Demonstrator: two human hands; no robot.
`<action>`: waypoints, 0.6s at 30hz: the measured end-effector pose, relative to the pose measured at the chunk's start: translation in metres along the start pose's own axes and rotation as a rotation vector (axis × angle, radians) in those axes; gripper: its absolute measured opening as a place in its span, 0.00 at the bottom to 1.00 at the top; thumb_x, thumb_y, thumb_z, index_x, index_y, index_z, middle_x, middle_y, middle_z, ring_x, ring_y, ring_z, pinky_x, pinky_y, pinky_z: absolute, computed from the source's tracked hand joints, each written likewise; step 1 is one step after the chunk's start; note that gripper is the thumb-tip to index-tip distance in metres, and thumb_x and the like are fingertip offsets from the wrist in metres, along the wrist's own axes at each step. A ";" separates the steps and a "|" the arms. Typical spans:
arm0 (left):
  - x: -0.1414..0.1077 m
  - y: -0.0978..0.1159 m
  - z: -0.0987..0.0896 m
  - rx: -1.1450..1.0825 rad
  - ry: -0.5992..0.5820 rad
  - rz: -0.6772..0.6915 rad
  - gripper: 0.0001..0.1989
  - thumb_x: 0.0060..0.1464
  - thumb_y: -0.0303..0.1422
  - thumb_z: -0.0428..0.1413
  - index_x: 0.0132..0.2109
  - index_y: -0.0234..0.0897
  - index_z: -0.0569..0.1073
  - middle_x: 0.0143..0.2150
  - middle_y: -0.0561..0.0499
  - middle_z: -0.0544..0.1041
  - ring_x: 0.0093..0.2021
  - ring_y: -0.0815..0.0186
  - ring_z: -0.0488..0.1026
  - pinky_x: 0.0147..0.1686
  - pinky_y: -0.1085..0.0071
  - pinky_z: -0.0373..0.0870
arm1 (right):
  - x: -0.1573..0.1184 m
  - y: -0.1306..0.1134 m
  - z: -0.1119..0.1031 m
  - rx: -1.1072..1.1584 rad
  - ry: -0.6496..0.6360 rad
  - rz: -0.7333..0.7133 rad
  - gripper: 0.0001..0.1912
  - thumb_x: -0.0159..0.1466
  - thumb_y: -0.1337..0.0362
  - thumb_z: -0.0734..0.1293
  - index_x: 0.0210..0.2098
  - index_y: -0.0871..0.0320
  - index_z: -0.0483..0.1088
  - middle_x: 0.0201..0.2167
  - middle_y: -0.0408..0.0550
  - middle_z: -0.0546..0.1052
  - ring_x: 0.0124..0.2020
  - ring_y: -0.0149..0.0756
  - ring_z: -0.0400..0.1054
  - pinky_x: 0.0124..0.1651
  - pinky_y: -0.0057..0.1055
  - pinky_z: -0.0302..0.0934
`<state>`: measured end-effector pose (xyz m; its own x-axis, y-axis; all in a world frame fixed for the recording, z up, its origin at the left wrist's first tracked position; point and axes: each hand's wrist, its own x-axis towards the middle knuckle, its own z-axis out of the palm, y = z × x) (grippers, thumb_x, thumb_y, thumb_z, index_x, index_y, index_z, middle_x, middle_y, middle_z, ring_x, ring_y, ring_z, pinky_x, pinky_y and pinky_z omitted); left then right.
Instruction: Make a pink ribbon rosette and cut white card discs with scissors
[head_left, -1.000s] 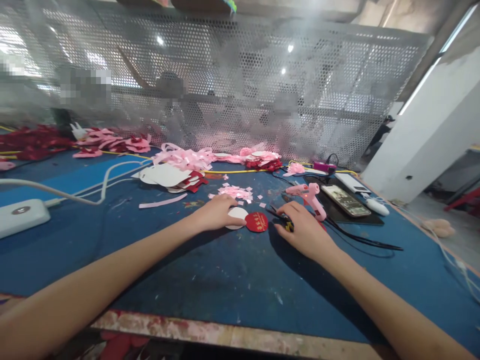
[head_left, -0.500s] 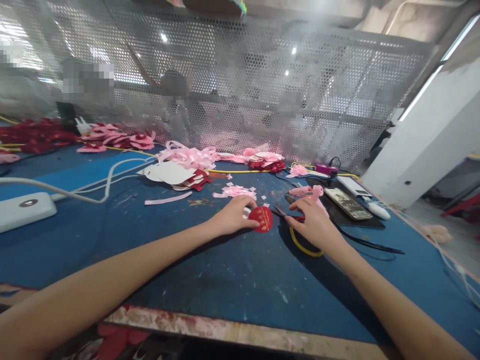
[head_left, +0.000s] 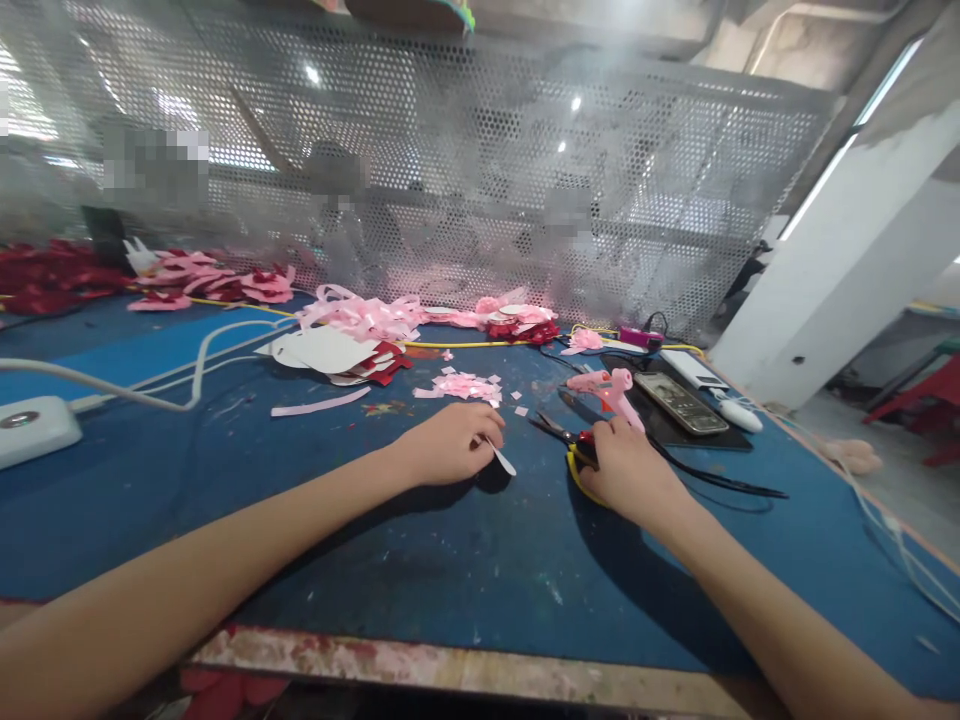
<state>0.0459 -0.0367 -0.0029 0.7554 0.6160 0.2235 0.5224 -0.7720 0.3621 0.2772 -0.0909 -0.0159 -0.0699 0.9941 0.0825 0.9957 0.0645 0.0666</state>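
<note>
My left hand [head_left: 448,445] pinches a small round paper tag [head_left: 503,460] just above the table. The tag is tilted, so its pale side shows as a thin sliver, with a dark shadow beneath. To the right, my right hand [head_left: 634,468] is closed over the handles of a pair of scissors [head_left: 553,430] with yellow and red on the grips. The scissor blades point left and lie slightly parted. Just behind that hand stands a pink glue gun [head_left: 619,392]. Small pink ribbon pieces [head_left: 461,386] lie in a loose pile beyond my left hand.
White and red card pieces [head_left: 322,352] are stacked at the back left, near a pink ribbon heap [head_left: 360,312]. A phone [head_left: 681,403] rests on a black mat at right. A white power strip [head_left: 34,430] and cables lie left. A perforated metal screen [head_left: 450,170] stands behind.
The tag in my left hand has turned from its red, gold-printed face to nearly edge-on. My right hand has come down and closed on the scissor handles. The view has shifted slightly.
</note>
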 end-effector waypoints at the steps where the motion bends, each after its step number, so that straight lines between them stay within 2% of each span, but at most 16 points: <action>1: 0.001 0.001 -0.002 -0.046 -0.028 -0.009 0.14 0.52 0.26 0.47 0.34 0.35 0.78 0.48 0.45 0.75 0.44 0.62 0.73 0.47 0.68 0.66 | 0.001 0.001 0.000 -0.003 -0.016 0.005 0.14 0.55 0.66 0.63 0.39 0.67 0.69 0.41 0.65 0.71 0.45 0.53 0.66 0.41 0.37 0.57; 3: 0.002 0.003 -0.005 -0.142 -0.085 -0.036 0.15 0.56 0.33 0.47 0.35 0.36 0.78 0.46 0.45 0.76 0.44 0.62 0.73 0.45 0.69 0.66 | 0.003 0.004 0.000 0.017 -0.061 0.013 0.12 0.55 0.66 0.63 0.37 0.67 0.69 0.39 0.65 0.73 0.43 0.52 0.67 0.40 0.37 0.57; 5: 0.003 0.004 -0.005 -0.184 -0.130 -0.069 0.15 0.56 0.38 0.49 0.35 0.36 0.78 0.45 0.46 0.77 0.44 0.62 0.73 0.44 0.70 0.66 | 0.006 0.008 0.000 0.051 -0.087 0.024 0.10 0.55 0.67 0.63 0.35 0.65 0.69 0.37 0.64 0.74 0.40 0.51 0.69 0.36 0.35 0.56; 8: 0.003 0.002 -0.003 -0.161 -0.154 -0.060 0.12 0.48 0.34 0.57 0.40 0.37 0.77 0.46 0.46 0.76 0.45 0.61 0.73 0.45 0.69 0.65 | 0.008 0.010 0.000 0.089 -0.087 0.047 0.06 0.54 0.68 0.63 0.31 0.62 0.68 0.32 0.59 0.75 0.34 0.47 0.70 0.29 0.33 0.53; 11: 0.002 0.000 -0.002 -0.186 -0.117 -0.073 0.22 0.45 0.29 0.56 0.51 0.39 0.72 0.47 0.48 0.75 0.43 0.63 0.72 0.43 0.69 0.66 | 0.012 0.011 0.001 0.121 -0.068 0.075 0.03 0.54 0.68 0.62 0.29 0.59 0.66 0.29 0.55 0.74 0.32 0.43 0.69 0.27 0.31 0.51; 12: 0.002 -0.001 -0.003 -0.203 -0.104 -0.101 0.22 0.46 0.30 0.55 0.51 0.40 0.71 0.46 0.49 0.75 0.41 0.64 0.72 0.41 0.70 0.67 | 0.014 0.012 0.002 0.148 -0.045 0.085 0.02 0.56 0.66 0.63 0.29 0.59 0.65 0.29 0.54 0.74 0.31 0.42 0.69 0.27 0.31 0.51; 14: 0.003 -0.004 -0.006 -0.234 -0.083 -0.155 0.17 0.49 0.31 0.52 0.47 0.39 0.74 0.43 0.49 0.76 0.40 0.65 0.72 0.39 0.72 0.67 | 0.018 0.013 0.003 0.253 0.038 0.094 0.08 0.57 0.59 0.63 0.29 0.58 0.63 0.28 0.52 0.72 0.29 0.41 0.67 0.28 0.31 0.52; 18: 0.007 -0.007 -0.012 -0.333 0.001 -0.214 0.11 0.51 0.35 0.52 0.37 0.37 0.77 0.38 0.50 0.76 0.39 0.64 0.71 0.39 0.71 0.65 | 0.023 0.016 0.009 0.528 0.278 0.028 0.19 0.55 0.49 0.65 0.33 0.57 0.59 0.29 0.47 0.67 0.29 0.38 0.63 0.32 0.32 0.55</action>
<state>0.0425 -0.0253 0.0070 0.6433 0.7574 0.1119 0.5109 -0.5336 0.6740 0.2920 -0.0658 -0.0220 0.0141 0.9408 0.3387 0.8878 0.1440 -0.4371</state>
